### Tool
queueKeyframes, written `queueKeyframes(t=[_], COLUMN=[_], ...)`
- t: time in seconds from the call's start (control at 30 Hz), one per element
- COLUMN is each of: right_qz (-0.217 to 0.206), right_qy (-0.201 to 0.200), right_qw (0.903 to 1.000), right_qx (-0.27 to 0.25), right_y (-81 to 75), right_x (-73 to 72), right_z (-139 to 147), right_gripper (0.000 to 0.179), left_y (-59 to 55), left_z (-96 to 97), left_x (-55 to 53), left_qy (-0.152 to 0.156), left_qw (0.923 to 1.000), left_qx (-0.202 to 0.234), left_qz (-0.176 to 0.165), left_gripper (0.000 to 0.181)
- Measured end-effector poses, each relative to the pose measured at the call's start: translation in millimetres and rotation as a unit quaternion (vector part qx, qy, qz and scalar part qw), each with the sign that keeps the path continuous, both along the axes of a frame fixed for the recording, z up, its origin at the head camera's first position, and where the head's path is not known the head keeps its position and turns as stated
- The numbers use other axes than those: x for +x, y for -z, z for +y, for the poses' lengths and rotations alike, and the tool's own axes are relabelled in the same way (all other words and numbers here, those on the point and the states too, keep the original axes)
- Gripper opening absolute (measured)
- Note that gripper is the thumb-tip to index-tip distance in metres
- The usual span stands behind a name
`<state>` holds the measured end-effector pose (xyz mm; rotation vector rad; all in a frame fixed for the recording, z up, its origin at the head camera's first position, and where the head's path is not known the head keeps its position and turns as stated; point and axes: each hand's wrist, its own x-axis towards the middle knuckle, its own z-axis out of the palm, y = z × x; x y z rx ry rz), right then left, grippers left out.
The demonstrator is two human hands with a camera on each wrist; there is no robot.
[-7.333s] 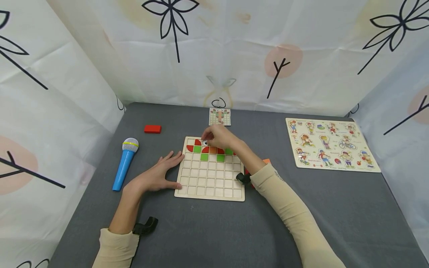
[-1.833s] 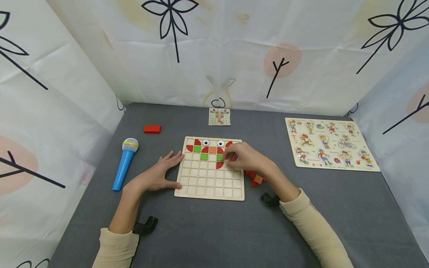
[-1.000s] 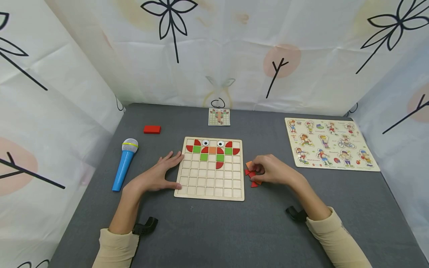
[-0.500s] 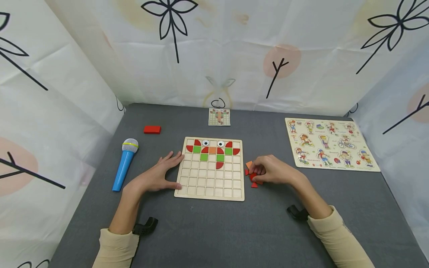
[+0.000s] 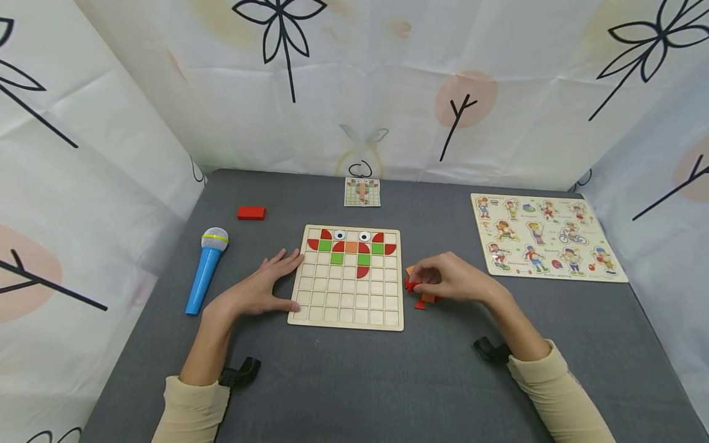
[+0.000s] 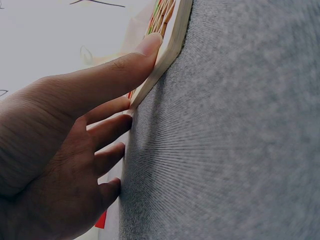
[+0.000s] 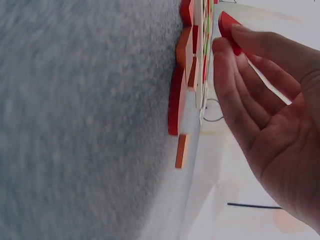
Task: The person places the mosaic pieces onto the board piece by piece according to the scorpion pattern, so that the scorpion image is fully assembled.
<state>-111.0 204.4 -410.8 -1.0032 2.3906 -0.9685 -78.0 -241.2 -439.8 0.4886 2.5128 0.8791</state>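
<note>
A wooden grid board (image 5: 346, 301) lies on the grey table, its upper rows partly filled with red, green and orange tiles and two eye tiles (image 5: 340, 235). My left hand (image 5: 263, 286) has its fingers spread along the board's left side. Its thumb (image 6: 150, 47) rests on the board's edge in the left wrist view. Right of the board, my right hand (image 5: 451, 278) pinches a red tile with a curved edge (image 7: 228, 31) between thumb and fingertips. Below that hand lies a small pile of loose red and orange tiles (image 5: 428, 298), partly hidden by it.
Behind the board lies a small pattern card (image 5: 362, 192). A blue toy microphone (image 5: 204, 277) and a red block (image 5: 252, 213) are on the left. At the right back sits a picture puzzle board (image 5: 548, 240). Printed white cloth (image 5: 277, 141) hangs around the table's back and sides.
Since the first frame, an eye tile and several red tiles have appeared on the board. My right hand has moved from the board to the pile and picked up a red tile. My left hand stays put.
</note>
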Motion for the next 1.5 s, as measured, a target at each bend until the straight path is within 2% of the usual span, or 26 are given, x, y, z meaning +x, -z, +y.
queueKeyframes(t=[0.17, 0.43, 0.6, 0.7, 0.8, 0.9, 1.03, 1.27, 1.5], right_qz=[0.006, -0.017, -0.019, -0.021, -0.027, -0.033, -0.04, -0.038, -0.031], right_qy=[-0.013, -0.034, -0.042, -0.042, -0.047, -0.06, -0.089, -0.135, -0.147], right_qw=[0.9998, 0.9984, 0.998, 0.998, 0.9975, 0.9965, 0.9942, 0.99, 0.9885], right_qx=[-0.015, -0.043, -0.045, -0.043, -0.045, -0.048, -0.044, -0.017, 0.016], right_y=[-0.4, -5.5, -7.2, -8.3, -9.3, -9.4, -10.8, -10.7, -6.4], right_x=[-2.2, -6.9, -12.8, -18.4, -24.9, -31.5, -38.4, -48.6, -49.8], right_z=[-8, -33, -49, -59, -70, -82, -101, -133, -152], right_gripper=[0.013, 0.008, 0.006, 0.011, 0.017, 0.019, 0.021, 0.024, 0.034], left_y=[-0.3, -0.2, -0.2, -0.4, 1.5, 8.5, 15.0, 1.5, 2.3], left_z=[0.2, -0.2, 0.5, 0.7, -0.5, -4.8, -7.4, -0.3, 0.0], left_x=[-0.4, -0.5, -0.8, -0.7, -1.2, -2.6, -3.9, -1.5, -1.2], left_qy=[-0.002, -0.003, 0.0, 0.0, 0.004, 0.011, 0.012, 0.0, -0.004], left_qw=[1.0, 1.0, 1.0, 1.0, 1.0, 0.9995, 0.9992, 1.0, 0.9999], left_qx=[-0.004, -0.002, -0.003, -0.005, 0.007, 0.025, 0.029, 0.003, -0.012], left_qz=[-0.002, -0.001, -0.003, -0.004, 0.0, 0.013, 0.026, -0.003, -0.006], left_gripper=[0.112, 0.112, 0.113, 0.113, 0.113, 0.114, 0.114, 0.113, 0.112])
